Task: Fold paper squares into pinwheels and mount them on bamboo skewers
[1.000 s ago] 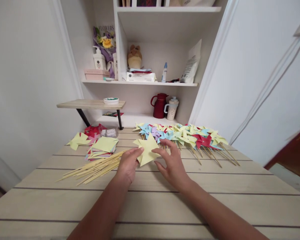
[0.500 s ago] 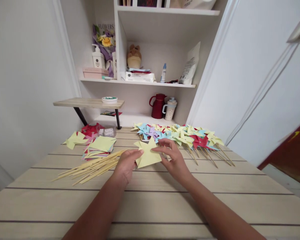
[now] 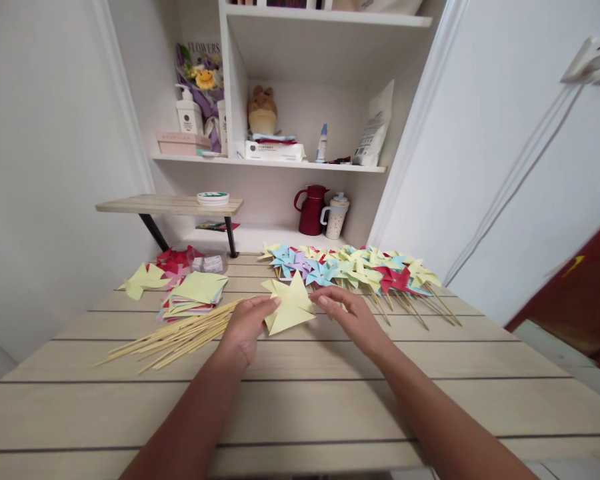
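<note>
Head view: left hand [image 3: 247,325] pinches yellow paper pinwheel [image 3: 289,307] at its left edge, flat on table [image 3: 330,400]; right hand [image 3: 354,317] spread, fingertips at right edge. Best pressing folds flat, flaps aligned; sticks [image 3: 180,335] lie left of left hand.

On the worktop [image 3: 300,407], a folded paper piece [image 3: 290,308] lies between the left hand [image 3: 247,323] and the right hand [image 3: 353,317]. A bundle of sticks [image 3: 175,337] lies to the left, with a stack of paper sheets [image 3: 193,295] behind it. A row of pinwheels [image 3: 360,270] lies behind and to the right, before the shelves [image 3: 280,165].
</note>
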`<state>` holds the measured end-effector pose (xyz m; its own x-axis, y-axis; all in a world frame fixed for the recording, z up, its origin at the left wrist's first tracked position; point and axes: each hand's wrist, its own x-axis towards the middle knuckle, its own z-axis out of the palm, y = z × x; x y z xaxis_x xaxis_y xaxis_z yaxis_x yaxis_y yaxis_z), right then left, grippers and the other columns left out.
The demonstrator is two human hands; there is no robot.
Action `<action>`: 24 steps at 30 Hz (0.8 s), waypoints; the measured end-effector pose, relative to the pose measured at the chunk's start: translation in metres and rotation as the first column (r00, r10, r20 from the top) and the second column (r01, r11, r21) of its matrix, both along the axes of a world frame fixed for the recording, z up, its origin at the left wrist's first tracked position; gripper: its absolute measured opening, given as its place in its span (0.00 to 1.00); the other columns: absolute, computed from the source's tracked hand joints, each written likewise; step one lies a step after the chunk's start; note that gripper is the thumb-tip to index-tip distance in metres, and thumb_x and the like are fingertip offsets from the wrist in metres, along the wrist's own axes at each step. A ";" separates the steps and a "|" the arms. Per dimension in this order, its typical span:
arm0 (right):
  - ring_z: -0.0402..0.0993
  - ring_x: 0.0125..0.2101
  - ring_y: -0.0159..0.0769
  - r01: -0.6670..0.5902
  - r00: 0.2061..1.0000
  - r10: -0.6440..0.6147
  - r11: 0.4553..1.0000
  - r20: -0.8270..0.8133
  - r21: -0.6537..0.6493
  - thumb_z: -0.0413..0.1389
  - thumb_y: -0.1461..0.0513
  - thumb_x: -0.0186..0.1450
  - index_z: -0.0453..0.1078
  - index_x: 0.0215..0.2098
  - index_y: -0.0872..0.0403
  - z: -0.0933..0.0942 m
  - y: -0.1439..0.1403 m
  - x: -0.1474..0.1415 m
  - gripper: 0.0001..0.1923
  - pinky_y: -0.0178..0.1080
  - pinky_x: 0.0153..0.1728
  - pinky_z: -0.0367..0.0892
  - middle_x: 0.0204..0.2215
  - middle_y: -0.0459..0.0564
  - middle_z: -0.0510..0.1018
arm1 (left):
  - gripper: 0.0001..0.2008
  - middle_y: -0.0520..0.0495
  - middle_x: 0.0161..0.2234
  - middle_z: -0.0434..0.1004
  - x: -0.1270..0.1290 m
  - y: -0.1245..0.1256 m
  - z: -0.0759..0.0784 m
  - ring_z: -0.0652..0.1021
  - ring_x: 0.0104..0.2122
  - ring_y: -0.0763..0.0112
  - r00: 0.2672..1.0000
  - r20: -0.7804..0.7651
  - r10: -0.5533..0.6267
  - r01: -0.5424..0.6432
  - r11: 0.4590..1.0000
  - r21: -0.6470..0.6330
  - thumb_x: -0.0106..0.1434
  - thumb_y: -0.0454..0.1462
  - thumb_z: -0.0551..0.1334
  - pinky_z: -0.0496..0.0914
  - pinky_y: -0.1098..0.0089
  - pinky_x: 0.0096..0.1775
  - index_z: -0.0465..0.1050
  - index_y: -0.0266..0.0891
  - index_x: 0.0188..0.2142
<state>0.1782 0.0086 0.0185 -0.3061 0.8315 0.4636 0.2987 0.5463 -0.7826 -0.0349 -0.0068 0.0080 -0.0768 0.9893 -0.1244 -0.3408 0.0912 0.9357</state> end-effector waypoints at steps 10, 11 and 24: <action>0.65 0.56 0.45 -0.098 0.995 0.088 0.950 0.048 0.298 0.60 0.60 0.65 0.79 0.42 0.44 -0.008 0.003 -0.004 0.08 0.51 0.57 0.64 0.57 0.52 0.65 | 0.17 0.40 0.34 0.83 0.000 0.003 -0.005 0.80 0.32 0.64 0.974 0.068 -0.215 0.216 0.976 -0.003 0.45 0.39 0.75 0.72 0.67 0.38 0.81 0.33 0.34; 0.64 0.57 0.45 -0.110 0.994 0.099 0.946 0.054 0.304 0.60 0.60 0.65 0.80 0.40 0.44 -0.007 0.002 -0.004 0.08 0.51 0.57 0.64 0.58 0.51 0.63 | 0.17 0.40 0.34 0.83 0.000 0.002 -0.005 0.80 0.32 0.64 0.973 0.053 -0.226 0.226 0.974 -0.001 0.46 0.40 0.75 0.72 0.67 0.38 0.81 0.33 0.34; 0.62 0.59 0.47 -0.098 0.995 0.092 0.964 0.035 0.249 0.63 0.55 0.62 0.81 0.32 0.44 -0.009 0.002 -0.006 0.05 0.51 0.60 0.61 0.56 0.49 0.67 | 0.19 0.43 0.30 0.82 0.005 -0.002 -0.004 0.77 0.28 0.68 0.977 -0.106 -0.186 0.190 0.982 0.023 0.48 0.46 0.73 0.68 0.68 0.34 0.82 0.35 0.34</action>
